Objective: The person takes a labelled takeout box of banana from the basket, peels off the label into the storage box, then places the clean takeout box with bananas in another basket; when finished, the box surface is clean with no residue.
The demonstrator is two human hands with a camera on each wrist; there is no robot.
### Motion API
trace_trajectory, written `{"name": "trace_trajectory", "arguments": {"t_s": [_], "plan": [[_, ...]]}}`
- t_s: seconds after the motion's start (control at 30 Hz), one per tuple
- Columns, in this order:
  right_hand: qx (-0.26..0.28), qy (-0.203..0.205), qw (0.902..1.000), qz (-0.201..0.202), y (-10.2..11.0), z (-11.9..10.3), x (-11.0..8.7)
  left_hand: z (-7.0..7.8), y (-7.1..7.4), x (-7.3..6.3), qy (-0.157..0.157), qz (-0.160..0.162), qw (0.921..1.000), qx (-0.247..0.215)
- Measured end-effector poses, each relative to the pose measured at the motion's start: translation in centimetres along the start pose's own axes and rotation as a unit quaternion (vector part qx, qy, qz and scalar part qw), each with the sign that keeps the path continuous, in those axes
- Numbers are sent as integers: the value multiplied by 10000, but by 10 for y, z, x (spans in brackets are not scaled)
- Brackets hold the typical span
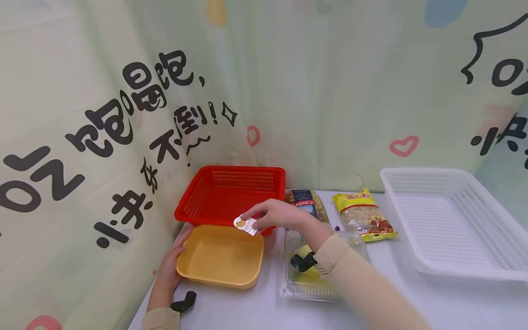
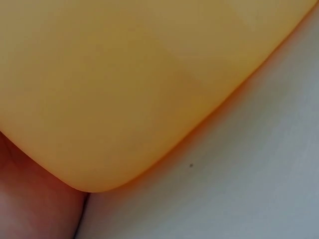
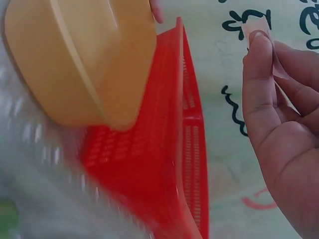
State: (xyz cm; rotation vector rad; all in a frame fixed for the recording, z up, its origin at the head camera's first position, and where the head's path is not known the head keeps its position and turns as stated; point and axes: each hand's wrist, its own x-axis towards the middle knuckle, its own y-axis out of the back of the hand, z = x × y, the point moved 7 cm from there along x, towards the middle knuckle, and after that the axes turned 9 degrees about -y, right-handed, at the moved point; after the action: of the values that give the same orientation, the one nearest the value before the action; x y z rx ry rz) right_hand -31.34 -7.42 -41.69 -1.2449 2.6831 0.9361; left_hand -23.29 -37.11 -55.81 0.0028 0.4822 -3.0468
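Card Being Pinched Above Basin's Far Corner

Nearest, the clear plastic box [image 1: 309, 292] is being overhung by the right forearm; beyond it, the yellow basin [image 1: 220, 256] is being touched along its left side by the left hand [image 1: 168, 266], apparently for steadying; whether that hand is clamped or merely laid there cannot be told; the small card [image 1: 247, 225] is being pinched between thumb and fingers of the right hand [image 1: 279, 214], above the basin's far right corner, perhaps edgewise so that its yellow picture is being left uncovered; behind, the red basket [image 1: 231, 199] is being partly hidden.
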Motion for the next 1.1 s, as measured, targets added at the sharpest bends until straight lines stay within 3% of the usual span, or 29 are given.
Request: {"name": "trace_trajectory", "arguments": {"t_s": [0.4,0.77,1.1], "plan": [[-89,9,9992,-402,-41,-11,32,-2,1,2,-8,25,10000,76],[141,-71,9978,-642,-64,-16,50,-3,2,4,-39,200,9997,143],[278,-73,9955,-908,-82,-14,69,-3,4,3,-178,22,9997,165]]}}
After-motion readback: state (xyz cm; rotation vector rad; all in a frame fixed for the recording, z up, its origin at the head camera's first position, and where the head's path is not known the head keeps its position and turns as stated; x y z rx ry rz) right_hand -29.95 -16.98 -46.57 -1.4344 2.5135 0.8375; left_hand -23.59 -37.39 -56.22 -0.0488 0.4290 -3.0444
